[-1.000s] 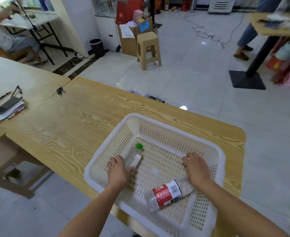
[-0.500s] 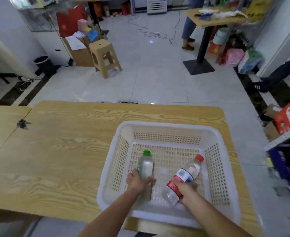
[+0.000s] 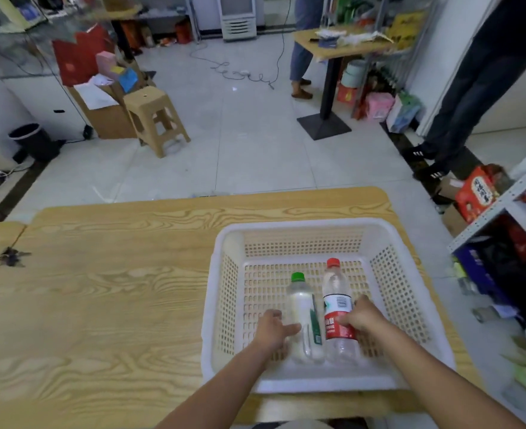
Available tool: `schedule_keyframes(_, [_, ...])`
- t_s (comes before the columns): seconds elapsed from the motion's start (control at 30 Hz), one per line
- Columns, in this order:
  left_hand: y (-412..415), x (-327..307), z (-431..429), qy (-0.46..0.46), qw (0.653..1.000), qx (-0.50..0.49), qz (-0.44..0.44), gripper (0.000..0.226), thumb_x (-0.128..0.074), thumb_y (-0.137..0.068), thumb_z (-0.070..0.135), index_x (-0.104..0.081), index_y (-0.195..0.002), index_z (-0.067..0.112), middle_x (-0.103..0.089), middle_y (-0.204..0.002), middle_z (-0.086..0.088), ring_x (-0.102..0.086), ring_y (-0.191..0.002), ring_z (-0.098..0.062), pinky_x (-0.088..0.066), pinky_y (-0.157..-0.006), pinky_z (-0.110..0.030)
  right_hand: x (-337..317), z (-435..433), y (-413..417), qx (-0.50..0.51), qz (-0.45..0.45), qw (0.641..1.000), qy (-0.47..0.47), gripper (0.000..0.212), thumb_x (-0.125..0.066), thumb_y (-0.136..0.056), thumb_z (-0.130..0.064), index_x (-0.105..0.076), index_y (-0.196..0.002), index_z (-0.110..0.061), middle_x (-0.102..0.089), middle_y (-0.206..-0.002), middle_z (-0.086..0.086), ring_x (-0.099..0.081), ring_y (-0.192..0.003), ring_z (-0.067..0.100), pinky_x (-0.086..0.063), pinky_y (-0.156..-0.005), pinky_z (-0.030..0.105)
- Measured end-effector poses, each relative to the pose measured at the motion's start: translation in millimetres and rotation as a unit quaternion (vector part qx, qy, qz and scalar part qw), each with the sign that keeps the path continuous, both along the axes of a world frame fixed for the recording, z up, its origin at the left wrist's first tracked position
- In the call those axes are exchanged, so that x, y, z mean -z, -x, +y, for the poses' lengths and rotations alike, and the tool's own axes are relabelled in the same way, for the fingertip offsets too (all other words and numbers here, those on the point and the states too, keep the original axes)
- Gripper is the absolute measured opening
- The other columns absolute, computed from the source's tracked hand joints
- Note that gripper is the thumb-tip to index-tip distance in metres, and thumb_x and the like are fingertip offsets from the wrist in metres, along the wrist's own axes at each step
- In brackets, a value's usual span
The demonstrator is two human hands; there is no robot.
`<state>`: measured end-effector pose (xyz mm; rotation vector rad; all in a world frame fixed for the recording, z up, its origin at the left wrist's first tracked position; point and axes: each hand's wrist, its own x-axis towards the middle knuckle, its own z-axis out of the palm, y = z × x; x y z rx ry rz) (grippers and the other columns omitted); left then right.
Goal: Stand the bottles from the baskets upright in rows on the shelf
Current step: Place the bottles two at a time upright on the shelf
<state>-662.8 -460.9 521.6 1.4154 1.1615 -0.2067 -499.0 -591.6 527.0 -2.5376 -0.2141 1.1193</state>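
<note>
Swinging round since half a second ago, the red-cap bottle (image 3: 336, 292) is no longer leaning toward 1 o'clock; it is now lying parallel with the green-cap bottle (image 3: 302, 308), both caps pointing to 12 o'clock. Both bottles are sitting over the near half of the basket (image 3: 302, 226), side by side, the green one at 9 o'clock of the red one; whether they are touching I cannot tell. The left hand (image 3: 274, 328) is gripping the green-cap bottle low on its body, fingers curling behind it and the thumb reaching across its front. The right hand (image 3: 362, 317) is wrapping its fingers round the red label, holding that bottle from its 3 o'clock side. The basket is resting on the table (image 3: 100, 305), toward the table's 3 o'clock end. The shelf (image 3: 500, 209) is showing at 3 o'clock of the view, well apart from the bottles, with boxes and packets crowding it. A stool (image 3: 153, 119) is standing on the floor at 11 o'clock.
</note>
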Motion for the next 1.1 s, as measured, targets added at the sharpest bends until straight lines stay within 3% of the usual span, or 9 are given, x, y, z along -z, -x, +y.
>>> schedule_keyframes(0.07, [-3, 2, -7, -0.008, 0.999, 0.048, 0.021, 0.068, -0.076, -0.080, 0.032, -0.040, -0.134, 0.011, -0.047, -0.133, -0.009, -0.054, -0.112, -0.025, -0.050, -0.093, -0.039, -4, -1, -3, 0.060, 0.031, 0.998, -0.010, 0.046, -0.066, -0.080, -0.007, -0.050, -0.121, 0.003, -0.061, -0.112, 0.020, -0.062, -0.099, 0.033, -0.053, -0.086, 0.040])
schedule_keyframes(0.17, [-6, 5, -22, 0.026, 0.992, 0.114, 0.043, 0.076, -0.070, -0.083, 0.043, -0.032, -0.139, 0.009, -0.046, -0.135, -0.011, -0.056, -0.105, -0.022, -0.052, -0.072, -0.031, -8, -7, 5, 0.129, 0.067, 0.988, -0.055, 0.029, -0.057, -0.084, -0.002, -0.059, -0.113, 0.002, -0.064, -0.091, 0.017, -0.064, -0.080, 0.030, -0.053, -0.071, 0.033])
schedule_keyframes(0.23, [-9, 8, -29, 0.017, 0.988, 0.144, 0.055, 0.082, -0.069, -0.081, 0.051, -0.031, -0.140, 0.009, -0.046, -0.135, -0.011, -0.056, -0.108, -0.024, -0.051, -0.070, -0.030, 11, -17, 7, 0.143, 0.095, 0.982, -0.084, 0.056, -0.076, -0.067, -0.020, -0.057, -0.117, -0.002, -0.067, -0.093, 0.015, -0.066, -0.080, 0.027, -0.055, -0.075, 0.035])
schedule_keyframes(0.33, [-19, 12, -35, -0.010, 0.986, 0.155, 0.059, 0.087, -0.071, -0.075, 0.057, -0.034, -0.139, 0.011, -0.041, -0.136, -0.010, -0.052, -0.117, -0.027, -0.053, -0.089, -0.039, 75, -40, -5, 0.163, 0.090, 0.978, -0.097, 0.110, -0.089, -0.033, -0.041, -0.045, -0.129, -0.012, -0.061, -0.117, 0.011, -0.060, -0.106, 0.027, -0.050, -0.094, 0.042])
schedule_keyframes(0.53, [-41, 15, -49, -0.133, 0.965, 0.198, 0.106, 0.095, -0.070, -0.073, 0.062, -0.025, -0.138, 0.009, -0.031, -0.136, -0.011, -0.037, -0.127, -0.026, -0.037, -0.103, -0.034, 18, -36, 21, 0.257, 0.100, 0.950, -0.145, 0.045, -0.092, -0.052, -0.014, -0.063, -0.086, -0.013, -0.070, -0.095, 0.013, -0.067, -0.090, 0.029, -0.054, -0.086, 0.042])
schedule_keyframes(0.7, [-44, 18, -44, -0.109, 0.973, 0.171, 0.110, 0.094, -0.077, -0.070, 0.053, -0.025, -0.136, 0.012, -0.033, -0.133, -0.010, -0.037, -0.126, -0.026, -0.037, -0.103, -0.035, 19, -48, 12, 0.284, 0.161, 0.927, -0.186, 0.056, -0.087, -0.057, -0.002, -0.063, -0.107, 0.001, -0.071, -0.094, 0.016, -0.068, -0.086, 0.028, -0.056, -0.080, 0.039])
schedule_keyframes(0.8, [-29, 19, -32, -0.016, 0.993, 0.100, 0.067, 0.084, -0.084, -0.068, 0.039, -0.028, -0.126, 0.013, -0.045, -0.125, -0.008, -0.051, -0.114, -0.026, -0.048, -0.096, -0.038, 18, -50, 10, 0.287, 0.189, 0.918, -0.198, 0.048, -0.082, -0.064, 0.002, -0.060, -0.106, -0.001, -0.068, -0.089, 0.012, -0.065, -0.077, 0.023, -0.051, -0.059, 0.028])
schedule_keyframes(0.93, [-14, 18, -15, 0.119, 0.993, 0.006, 0.012, 0.071, -0.082, -0.072, 0.018, -0.036, -0.126, 0.009, -0.058, -0.116, -0.009, -0.062, -0.103, -0.029, -0.055, -0.088, -0.045, 19, -51, 9, 0.296, 0.200, 0.911, -0.208, 0.051, -0.081, -0.063, 0.005, -0.060, -0.109, 0.001, -0.068, -0.093, 0.017, -0.066, -0.075, 0.025, -0.051, -0.054, 0.028])
schedule_keyframes(1.1, [-27, 5, -34, 0.049, 0.996, 0.056, 0.056, 0.069, -0.084, -0.070, 0.032, -0.033, -0.114, 0.018, -0.049, -0.114, -0.002, -0.055, -0.106, -0.027, -0.054, -0.075, -0.042, 18, -51, 9, 0.307, 0.224, 0.899, -0.216, 0.052, -0.080, -0.063, 0.009, -0.059, -0.110, 0.009, -0.068, -0.096, 0.024, -0.069, -0.078, 0.031, -0.055, -0.061, 0.036])
